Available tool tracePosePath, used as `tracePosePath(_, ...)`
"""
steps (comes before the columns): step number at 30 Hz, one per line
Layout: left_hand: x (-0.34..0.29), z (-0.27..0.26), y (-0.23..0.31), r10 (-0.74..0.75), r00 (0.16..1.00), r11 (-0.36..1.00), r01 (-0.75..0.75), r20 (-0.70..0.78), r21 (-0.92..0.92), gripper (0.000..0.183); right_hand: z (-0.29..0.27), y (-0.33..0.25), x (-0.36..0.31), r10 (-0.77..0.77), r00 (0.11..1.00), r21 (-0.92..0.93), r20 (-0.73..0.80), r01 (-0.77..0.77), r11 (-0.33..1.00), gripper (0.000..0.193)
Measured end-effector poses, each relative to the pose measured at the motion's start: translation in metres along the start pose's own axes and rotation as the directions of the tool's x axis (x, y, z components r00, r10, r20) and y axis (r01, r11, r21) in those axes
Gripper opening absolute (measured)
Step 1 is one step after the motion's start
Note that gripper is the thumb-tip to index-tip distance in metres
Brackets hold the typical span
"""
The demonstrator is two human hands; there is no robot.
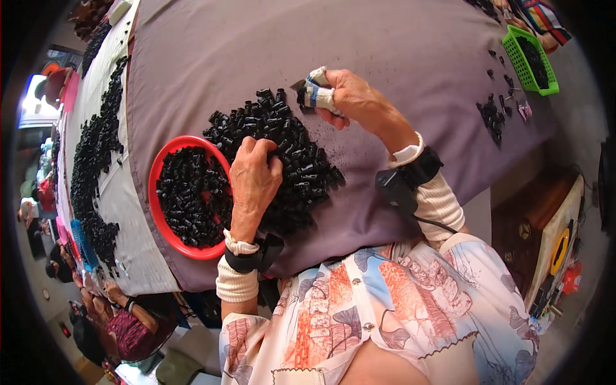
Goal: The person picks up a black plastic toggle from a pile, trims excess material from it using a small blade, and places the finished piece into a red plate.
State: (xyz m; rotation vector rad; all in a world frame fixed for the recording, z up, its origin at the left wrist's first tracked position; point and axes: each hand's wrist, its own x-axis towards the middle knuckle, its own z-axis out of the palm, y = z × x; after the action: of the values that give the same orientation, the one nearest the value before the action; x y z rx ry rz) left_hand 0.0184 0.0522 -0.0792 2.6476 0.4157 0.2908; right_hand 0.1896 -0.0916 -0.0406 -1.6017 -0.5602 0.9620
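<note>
My left hand [256,176] hangs over the left side of a heap of small black tubular plastic parts [292,163]. Its fingers curl downward and together; whatever is between them is hidden. Beyond the heap's far right edge is my right hand [339,97], closed, with white and blue cloth wraps [319,90] on its fingers. A small black part [303,99] shows at those fingertips, and beside it is a thin dark pointed edge too small to name. Left of the heap, a red basin [158,212] holds many similar black parts, with my left wrist by its rim.
A purple-grey cloth [410,58] covers the table. At the far right stands a green basket [545,90] of black parts, near another person's hand and loose pieces [493,119]. On the left, more black parts [96,160] line a white-covered table, where other people sit.
</note>
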Motion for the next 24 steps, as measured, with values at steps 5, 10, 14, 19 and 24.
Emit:
tracePosePath(5,-0.002,-0.016,-0.002,-0.208,0.978,0.917,0.184,-0.029,-0.354,0.013,0.013,-0.008,0.003,-0.010,0.992,-0.050,0.127,0.017,0.999,0.009)
tracePosePath(10,-0.011,-0.032,0.000,-0.375,0.912,0.352,0.304,0.165,-0.885,0.014,0.026,-0.037,0.009,-0.062,0.966,-0.175,0.249,0.108,0.979,0.010)
tracePosePath(14,-0.023,-0.030,0.007,-0.210,0.946,-0.491,0.117,0.248,-0.863,0.021,0.043,-0.037,0.002,-0.101,0.939,-0.160,0.329,0.161,0.974,0.016)
tracePosePath(19,-0.024,-0.029,0.025,-0.180,0.949,-0.625,0.093,0.259,-0.775,0.026,0.045,-0.014,-0.004,-0.082,0.944,-0.052,0.320,0.104,0.993,0.011)
tracePosePath(24,-0.023,-0.028,0.030,-0.144,0.960,-0.614,0.104,0.241,-0.782,0.027,0.046,-0.017,-0.010,-0.092,0.927,-0.095,0.363,0.135,0.986,0.027)
